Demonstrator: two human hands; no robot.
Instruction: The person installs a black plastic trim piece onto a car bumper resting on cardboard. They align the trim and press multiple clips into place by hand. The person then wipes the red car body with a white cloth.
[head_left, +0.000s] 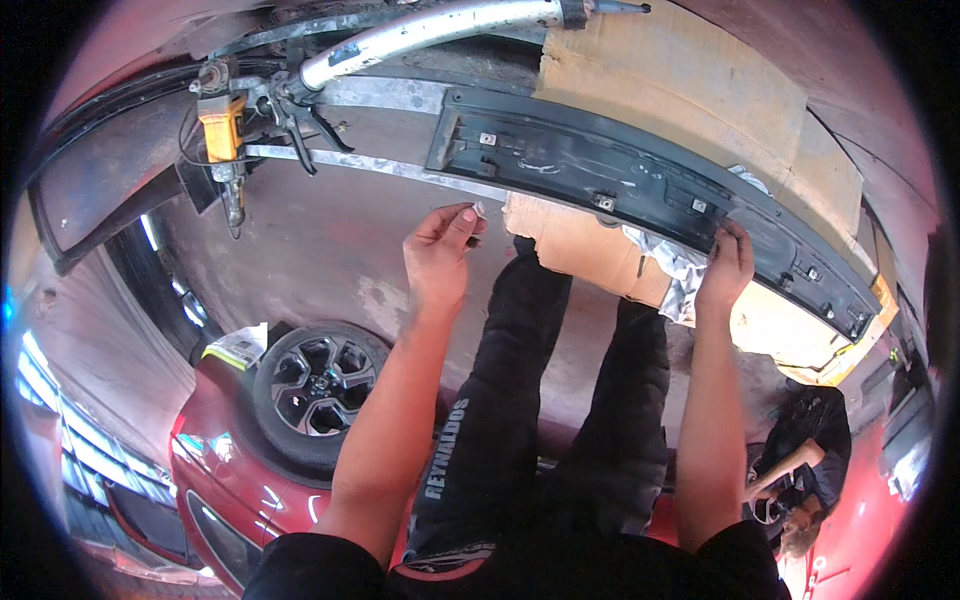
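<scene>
A long black plastic trim panel (560, 155) lies in front of me with its inner side up, and several small pale clips sit along it. My left hand (443, 245) is raised just left of the panel, closed in a pinch. Between its thumb and fingertips is a small whitish clip-like piece (478, 210), partly hidden by the fingers. At the panel's near edge, right of the middle, my right hand (728, 265) grips with curled fingers. A crumpled white and grey cloth (680, 275) hangs beside that hand, partly under the panel.
Flattened cardboard (690, 70) lies beneath the panel. To the left are a silver caulking gun (400, 45) and a yellow power tool (222, 130). Behind me are a red car (215, 440) with its wheel (320, 380) and, at right, a crouching person (805, 450).
</scene>
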